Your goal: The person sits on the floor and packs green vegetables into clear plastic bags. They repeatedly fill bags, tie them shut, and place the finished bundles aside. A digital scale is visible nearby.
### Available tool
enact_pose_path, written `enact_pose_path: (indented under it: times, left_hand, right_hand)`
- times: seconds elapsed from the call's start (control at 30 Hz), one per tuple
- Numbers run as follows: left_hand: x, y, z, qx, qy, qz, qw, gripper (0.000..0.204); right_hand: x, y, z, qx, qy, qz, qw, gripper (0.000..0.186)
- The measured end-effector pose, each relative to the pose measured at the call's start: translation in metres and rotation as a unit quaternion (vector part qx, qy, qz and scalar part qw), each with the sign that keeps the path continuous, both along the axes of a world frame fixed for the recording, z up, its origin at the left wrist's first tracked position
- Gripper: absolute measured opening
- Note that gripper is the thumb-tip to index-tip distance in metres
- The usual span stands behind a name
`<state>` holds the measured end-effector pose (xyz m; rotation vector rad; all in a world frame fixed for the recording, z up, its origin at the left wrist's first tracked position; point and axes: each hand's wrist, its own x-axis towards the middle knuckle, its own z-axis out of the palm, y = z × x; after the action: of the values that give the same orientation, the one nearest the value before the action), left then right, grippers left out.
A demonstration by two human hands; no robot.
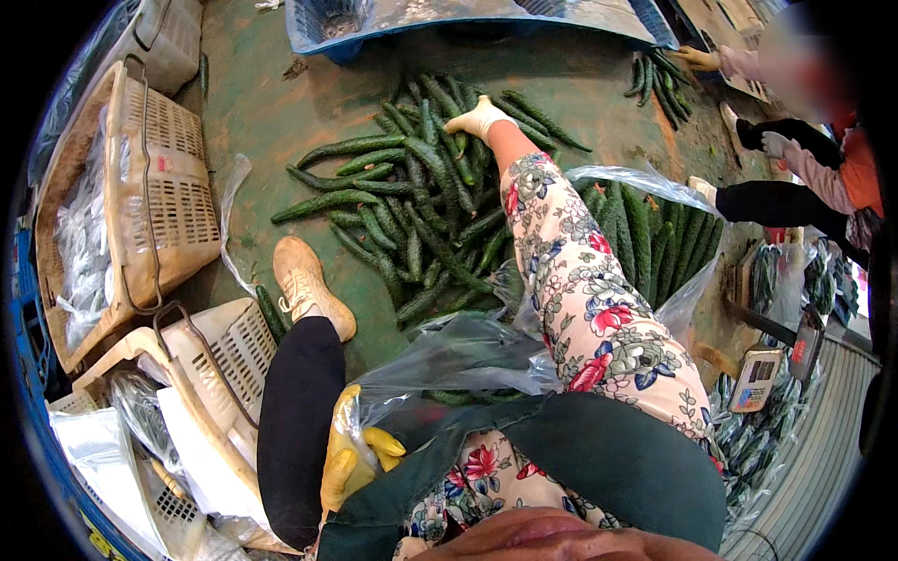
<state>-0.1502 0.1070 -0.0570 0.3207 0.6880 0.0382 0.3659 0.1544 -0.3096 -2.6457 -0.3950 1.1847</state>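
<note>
Stretching forward, the right hand (477, 120), in a pale glove, rests on the far part of a loose pile of dark green cucumbers (430, 210), most of which spreads toward the body and to the left of its fingers (456, 123). Those fingers are spread over the pile; whether they are clamped on one cucumber I cannot tell. Nearer the body, the left hand (348, 453), in a yellow glove, has its fingers curled on the edge of a clear plastic bag (458, 351), which extends rightward from them, below the pile, with some cucumbers showing inside. To the right of the right fingers and closer to the body, beyond the floral sleeve (589, 299), stands a second bag (645, 243) packed with cucumbers in line. Well past the right fingers lies a blue tray (323, 47); off to their right, a co-worker's gloved hand (697, 59) touches a smaller heap of cucumbers (662, 84). Left of the left fingers, beyond the dark trouser leg (299, 421), sits a slatted crate (229, 360).
</note>
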Motion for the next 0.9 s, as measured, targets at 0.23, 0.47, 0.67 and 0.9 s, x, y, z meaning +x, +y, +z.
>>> enact_pose_path:
  times: [0.23,0.47,0.67,0.9]
  left_hand:
    - [0.001,-0.003,0.004,0.005,-0.011,-0.014,1.0,0.1]
    - [-0.004,-0.014,0.014,0.015,-0.034,-0.02,0.999,0.1]
    - [-0.006,-0.038,0.026,0.043,-0.066,0.0,0.997,0.1]
    - [-0.015,-0.036,0.017,0.157,-0.087,-0.068,0.981,0.086]
  right_hand:
    - [-0.018,-0.033,0.001,0.056,0.0,-0.01,0.998,0.123]
    - [-0.033,-0.053,0.03,0.156,-0.03,-0.096,0.983,0.112]
    - [-0.071,-0.05,0.081,0.545,0.15,-0.259,0.783,0.075]
    - [-0.186,-0.164,0.223,0.638,0.342,-0.068,0.687,0.068]
